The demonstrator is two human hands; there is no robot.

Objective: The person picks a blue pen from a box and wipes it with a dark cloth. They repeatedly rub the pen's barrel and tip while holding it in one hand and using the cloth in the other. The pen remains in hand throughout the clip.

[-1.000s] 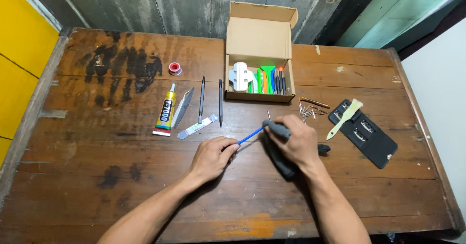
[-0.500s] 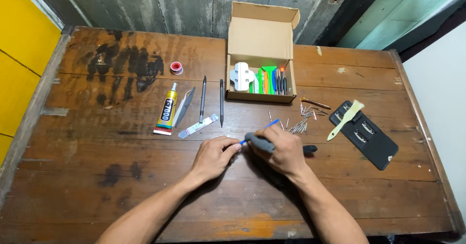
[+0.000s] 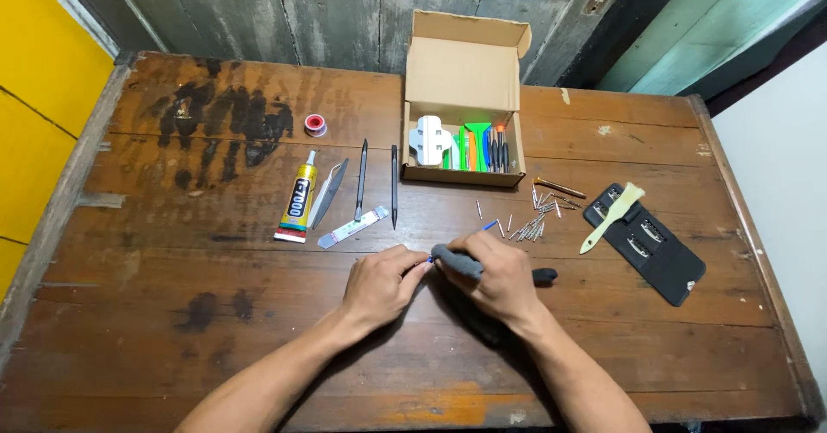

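While both forearms reach in from the near edge of the worn wooden table point(image 3: 172, 347), the hands meet right at the middle of it. The right hand point(image 3: 498, 280) is closed around a grey-handled screwdriver point(image 3: 458, 262), gripping the handle so that its dark butt end pokes out to the right, lying low over the boards. The left hand point(image 3: 379, 285) sits just beside it, fingers curled in, fingertips pinching at the front end of that tool where a small blue piece point(image 3: 431, 259) shows between the two hands; what exactly those fingertips have hold of is too small to tell.

Moving up the table, just past the right hand, a scatter of small metal bits point(image 3: 536, 222) is strewn loose, with a thin blue stick point(image 3: 488, 225) beside them. Off to the right lies a black pouch point(image 3: 644, 243) with a pale plastic pry tool point(image 3: 612, 218) resting across it. To the left of the hands, a flat white strip point(image 3: 351, 227), a yellow glue tube point(image 3: 298, 197), a grey pair of tweezers point(image 3: 329, 193) and two slim black tools point(image 3: 362, 180) lie roughly side by side, pointing away.

Further back, an open cardboard box point(image 3: 465, 62) stands with its lid up, holding a white plastic piece, green and orange pry tools and dark-handled drivers. Left of it, a small red-and-white roll point(image 3: 315, 124) sits alone near a dark stain. Beyond the far edge, weathered planks point(image 3: 327, 11) close the scene.
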